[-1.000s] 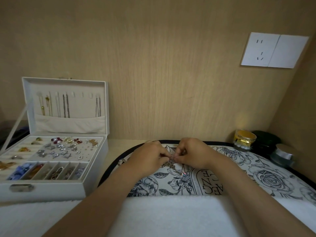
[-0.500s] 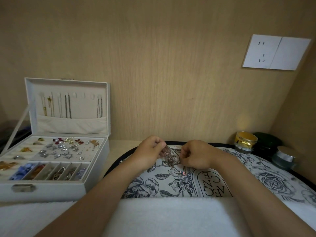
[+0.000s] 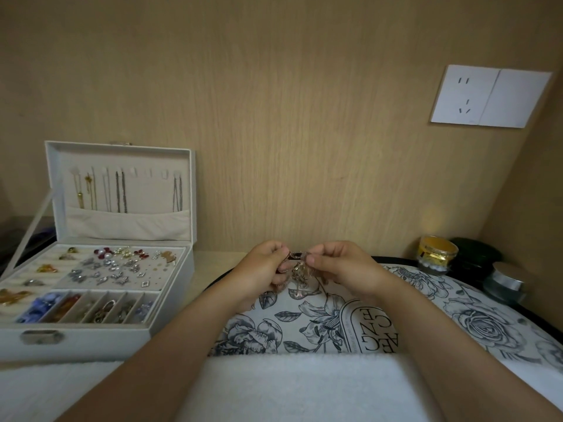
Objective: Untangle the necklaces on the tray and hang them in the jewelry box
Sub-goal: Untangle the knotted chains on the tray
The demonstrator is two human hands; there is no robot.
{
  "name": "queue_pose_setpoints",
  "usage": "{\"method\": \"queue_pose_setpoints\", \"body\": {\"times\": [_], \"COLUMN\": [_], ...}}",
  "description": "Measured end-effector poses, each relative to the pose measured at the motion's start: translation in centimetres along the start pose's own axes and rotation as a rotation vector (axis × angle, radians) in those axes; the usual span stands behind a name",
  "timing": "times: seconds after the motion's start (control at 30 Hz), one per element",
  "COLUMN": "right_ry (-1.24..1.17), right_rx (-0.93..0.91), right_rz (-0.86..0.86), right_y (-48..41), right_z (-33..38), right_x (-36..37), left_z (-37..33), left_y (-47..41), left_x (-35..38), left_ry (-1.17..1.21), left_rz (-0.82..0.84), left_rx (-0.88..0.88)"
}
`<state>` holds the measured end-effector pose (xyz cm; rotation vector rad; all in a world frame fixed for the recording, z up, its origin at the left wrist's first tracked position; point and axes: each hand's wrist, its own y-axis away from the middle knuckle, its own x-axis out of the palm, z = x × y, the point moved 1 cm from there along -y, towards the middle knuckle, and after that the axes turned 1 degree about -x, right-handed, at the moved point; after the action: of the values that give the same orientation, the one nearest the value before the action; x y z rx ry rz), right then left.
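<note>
Pinching a small knot of tangled necklaces [image 3: 298,270] between them, both hands are held just above the tray [image 3: 487,318]. The left hand [image 3: 263,266] grips the clump from its left side with curled fingers and thumb, and the right hand [image 3: 344,266] nips it from the other side in the same way. A dark link shows at the top of the knot between the fingertips, and thin chain ends dangle below toward the flower print; whether they touch it I cannot tell.

The black-rimmed tray lies on the desk [image 3: 213,260], its near edge covered by a white towel [image 3: 289,388]. To the left, apart from the tray, stands the jewelry box [image 3: 100,339] with its lid [image 3: 122,153] upright. Several chains [image 3: 120,191] hang from hooks inside the lid, their lower ends tucked into a fabric pocket. The base holds earrings, rings and beads in compartments.

Near the tray's far right rim sit three jars — a gold jar [image 3: 437,254], a dark jar [image 3: 475,260] and a silver-lidded jar [image 3: 504,284].
</note>
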<state>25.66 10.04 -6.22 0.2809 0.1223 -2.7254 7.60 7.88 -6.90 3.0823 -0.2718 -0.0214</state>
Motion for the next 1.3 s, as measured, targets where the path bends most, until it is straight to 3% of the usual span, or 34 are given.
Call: {"method": "queue_pose_setpoints", "body": {"times": [0.17, 0.37, 0.57, 0.7, 1.0, 1.17, 1.3], "right_ry": [-0.424, -0.512, -0.46, -0.262, 0.032, 0.09, 0.104], "right_rx": [0.0, 0.012, 0.048, 0.09, 0.125, 0.131, 0.13], "right_rz": [0.026, -0.04, -0.04, -0.017, 0.005, -0.082, -0.257], "right_y": [0.0, 0.1, 0.0, 0.3, 1.2, 0.7, 0.1], "right_z": [0.5, 0.9, 0.8, 0.8, 1.9, 1.4, 0.7], "right_x": [0.6, 1.4, 1.0, 0.8, 1.2, 1.1, 1.3], "left_z": [-0.3, -0.2, -0.9, -1.0, -1.0, -0.9, -0.8], "left_y": [0.0, 0.3, 0.5, 0.3, -0.1, 0.2, 0.3], "left_x": [-0.4, -1.6, -2.1, -2.2, -0.9, -1.0, -1.0], "left_ry": [0.069, -0.371, -0.43, -0.381, 0.072, 0.102, 0.045], "left_rz": [0.026, 0.093, 0.055, -0.041, -0.009, 0.024, -0.013], "left_rx": [-0.012, -0.037, 0.037, 0.059, 0.018, 0.003, 0.014]}}
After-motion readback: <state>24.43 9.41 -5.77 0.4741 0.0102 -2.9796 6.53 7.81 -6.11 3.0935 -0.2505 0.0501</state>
